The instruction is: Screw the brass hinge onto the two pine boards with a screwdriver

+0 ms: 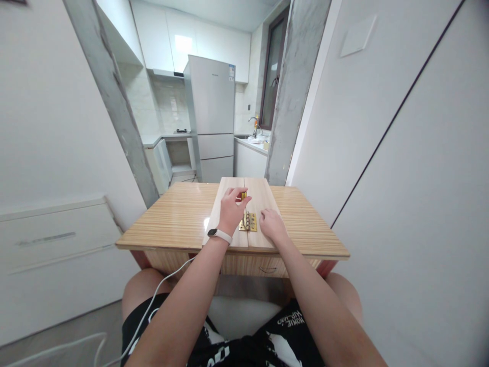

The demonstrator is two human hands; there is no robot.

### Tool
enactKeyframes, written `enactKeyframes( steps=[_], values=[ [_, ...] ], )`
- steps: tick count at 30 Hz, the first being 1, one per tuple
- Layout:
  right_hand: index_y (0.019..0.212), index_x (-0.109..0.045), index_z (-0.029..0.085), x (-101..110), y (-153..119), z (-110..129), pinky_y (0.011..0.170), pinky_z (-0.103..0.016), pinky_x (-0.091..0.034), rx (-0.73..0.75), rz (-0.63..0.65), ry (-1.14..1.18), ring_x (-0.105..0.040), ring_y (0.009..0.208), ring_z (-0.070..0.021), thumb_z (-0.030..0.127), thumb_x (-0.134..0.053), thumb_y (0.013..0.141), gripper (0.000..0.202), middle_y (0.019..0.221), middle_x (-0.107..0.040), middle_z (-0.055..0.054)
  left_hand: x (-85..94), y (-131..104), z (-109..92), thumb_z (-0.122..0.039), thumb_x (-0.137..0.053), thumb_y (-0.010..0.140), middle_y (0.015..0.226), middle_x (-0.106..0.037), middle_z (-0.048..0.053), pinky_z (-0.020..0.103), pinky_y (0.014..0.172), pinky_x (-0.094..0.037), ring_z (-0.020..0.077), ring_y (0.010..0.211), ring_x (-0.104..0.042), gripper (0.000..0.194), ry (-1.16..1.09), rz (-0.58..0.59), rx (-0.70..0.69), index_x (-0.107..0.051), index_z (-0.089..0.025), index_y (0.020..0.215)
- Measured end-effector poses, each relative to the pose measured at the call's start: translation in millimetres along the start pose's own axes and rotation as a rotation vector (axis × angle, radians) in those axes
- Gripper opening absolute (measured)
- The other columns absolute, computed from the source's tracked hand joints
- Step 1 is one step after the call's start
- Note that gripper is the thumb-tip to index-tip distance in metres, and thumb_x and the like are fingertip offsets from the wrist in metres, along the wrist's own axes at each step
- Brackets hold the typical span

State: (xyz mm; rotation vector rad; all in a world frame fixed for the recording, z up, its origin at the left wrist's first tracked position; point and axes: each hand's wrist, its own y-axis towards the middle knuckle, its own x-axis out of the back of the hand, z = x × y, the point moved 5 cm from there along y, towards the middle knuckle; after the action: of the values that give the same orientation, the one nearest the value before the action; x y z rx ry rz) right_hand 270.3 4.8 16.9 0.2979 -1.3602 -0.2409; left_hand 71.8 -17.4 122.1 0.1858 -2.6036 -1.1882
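Observation:
Two pale wooden boards (263,191) lie side by side on the desk, with a seam running between them. Across the seam sits an opened brass hinge (252,223) with screw holes in its leaves. My left hand (232,206), a white watch on its wrist, is raised just above the boards' far half. Its thumb and fingers pinch a small yellow-and-dark object (243,195) whose kind I cannot make out. My right hand (272,223) rests on the right board beside the hinge. Its fingers are curled closed, and whatever they may hold is hidden.
The wood-grained desk (183,214) has a drawer with a handle (268,269) at its front. A white cable (153,300) runs from the desk's front edge past my left leg. Beyond the desk stand a grey fridge (214,102) and a sink counter (250,158).

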Motion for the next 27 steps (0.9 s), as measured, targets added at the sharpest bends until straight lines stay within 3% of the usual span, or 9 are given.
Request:
enactKeyframes(
  steps=[4,11,18,22,27],
  values=[
    [0.114,-0.075,0.02,-1.5,0.9,-1.0,0.111,-0.032,-0.038,-0.006,0.0,0.0,-0.06,0.119,-0.0255,0.025,-0.044,0.105,0.033,0.12,-0.073,-0.014,0.5,1.0,-0.2,-0.018,-0.076,0.095,0.104,-0.068,0.005,0.033,0.081,-0.066,0.0179,0.09,-0.071,0.022,0.006,0.007,0.003,-0.076,-0.025,0.116],
    [0.113,-0.074,0.02,-3.5,1.3,-2.7,0.111,-0.032,-0.037,-0.015,0.005,0.0,-0.06,0.119,-0.0247,0.025,-0.044,0.105,0.032,0.12,-0.073,-0.013,0.2,-1.4,-3.2,-0.014,-0.062,0.102,0.116,-0.075,0.006,0.037,0.09,-0.066,0.0197,0.102,-0.074,0.028,-0.048,0.065,-0.029,-0.073,-0.026,0.125],
    [0.112,-0.074,0.02,-2.4,0.7,-1.4,0.109,-0.032,-0.038,0.0,-0.015,0.001,-0.061,0.118,-0.0251,0.024,-0.044,0.104,0.032,0.118,-0.073,-0.014,1.1,0.4,-5.2,-0.019,-0.078,0.093,0.111,-0.067,0.007,0.033,0.084,-0.067,0.0187,0.097,-0.071,0.02,-0.006,-0.001,-0.016,-0.077,-0.024,0.113],
    [0.111,-0.074,0.019,-2.0,1.0,-1.4,0.109,-0.031,-0.038,0.003,-0.016,-0.007,-0.061,0.117,-0.0246,0.024,-0.044,0.105,0.031,0.118,-0.073,-0.014,1.7,0.8,-3.2,-0.017,-0.076,0.094,0.104,-0.066,0.005,0.032,0.082,-0.065,0.0164,0.089,-0.07,0.018,0.013,-0.013,0.01,-0.077,-0.023,0.111],
    [0.109,-0.074,0.018,-2.9,1.4,-2.2,0.108,-0.032,-0.038,0.007,-0.02,-0.014,-0.061,0.117,-0.0248,0.024,-0.045,0.104,0.03,0.118,-0.073,-0.014,3.0,-0.1,-2.0,-0.013,-0.068,0.098,0.108,-0.07,0.006,0.032,0.085,-0.065,0.0178,0.094,-0.072,0.021,0.014,0.009,0.0,-0.076,-0.024,0.116]
  ],
)
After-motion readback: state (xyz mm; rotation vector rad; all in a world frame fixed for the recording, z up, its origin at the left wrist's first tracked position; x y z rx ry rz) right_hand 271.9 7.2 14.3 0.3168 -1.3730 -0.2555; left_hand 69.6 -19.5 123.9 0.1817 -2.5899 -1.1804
